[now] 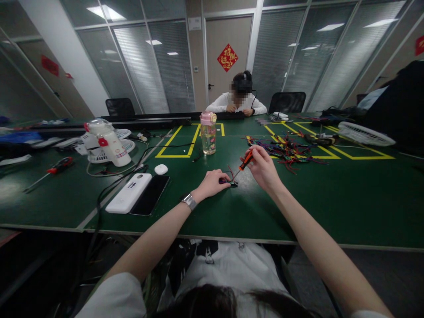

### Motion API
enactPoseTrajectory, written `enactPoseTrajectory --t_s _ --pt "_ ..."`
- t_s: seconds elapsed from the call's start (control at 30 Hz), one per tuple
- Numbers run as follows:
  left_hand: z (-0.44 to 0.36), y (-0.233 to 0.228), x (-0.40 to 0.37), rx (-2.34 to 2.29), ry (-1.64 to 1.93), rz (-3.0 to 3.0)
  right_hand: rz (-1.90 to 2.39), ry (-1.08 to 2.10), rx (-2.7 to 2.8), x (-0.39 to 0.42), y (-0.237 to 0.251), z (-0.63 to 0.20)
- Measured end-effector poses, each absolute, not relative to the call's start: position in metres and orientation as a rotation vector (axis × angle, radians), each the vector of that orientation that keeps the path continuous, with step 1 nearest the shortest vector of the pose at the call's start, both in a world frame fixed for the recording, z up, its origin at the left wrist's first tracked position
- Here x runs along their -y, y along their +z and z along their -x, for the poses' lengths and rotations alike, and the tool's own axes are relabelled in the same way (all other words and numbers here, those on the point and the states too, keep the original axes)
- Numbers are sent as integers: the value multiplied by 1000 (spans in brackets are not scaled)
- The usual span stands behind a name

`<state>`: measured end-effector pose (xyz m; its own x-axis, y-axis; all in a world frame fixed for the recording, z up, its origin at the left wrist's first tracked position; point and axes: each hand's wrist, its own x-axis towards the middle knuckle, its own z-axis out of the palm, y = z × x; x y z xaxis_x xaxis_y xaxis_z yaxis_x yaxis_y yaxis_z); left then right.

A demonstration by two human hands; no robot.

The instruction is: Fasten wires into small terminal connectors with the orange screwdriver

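Note:
My right hand (263, 168) grips an orange and black screwdriver (246, 160), its shaft slanting down to the left. The tip points at a small green circuit board (233, 184) with thin red and dark wires; whether it touches a screw is too small to tell. On the table, the fingers of my left hand (213, 183) are closed at the board's left end, pinching the board and its wires. A metal watch sits on that wrist.
A white power bank (129, 193), a black phone (150, 194) and a white earbud case (161, 169) lie left. Beyond my hands stand a pink-lidded bottle (208, 134) and, to the right, a heap of wired boards (285, 148). Another person (236, 99) sits opposite.

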<state>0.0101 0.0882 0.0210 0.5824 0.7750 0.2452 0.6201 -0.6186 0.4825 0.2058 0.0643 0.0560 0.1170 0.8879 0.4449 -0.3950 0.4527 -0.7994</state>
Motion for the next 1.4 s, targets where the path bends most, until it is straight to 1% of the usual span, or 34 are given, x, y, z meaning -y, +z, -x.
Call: enactPoseTrajectory --t_s 0.37,0.6,1.13,1.4 --pt "-10 22 -88 -1130 632 -2461 536 1071 1067 -62 58 -204" --pt "-10 22 -88 -1131 623 -2464 577 1015 1077 -64 57 -207" --pt "-10 19 -89 -1144 625 -2474 507 1136 997 -63 58 -206" --pt "-10 21 -89 -1141 619 -2474 533 1084 1002 -65 56 -208"
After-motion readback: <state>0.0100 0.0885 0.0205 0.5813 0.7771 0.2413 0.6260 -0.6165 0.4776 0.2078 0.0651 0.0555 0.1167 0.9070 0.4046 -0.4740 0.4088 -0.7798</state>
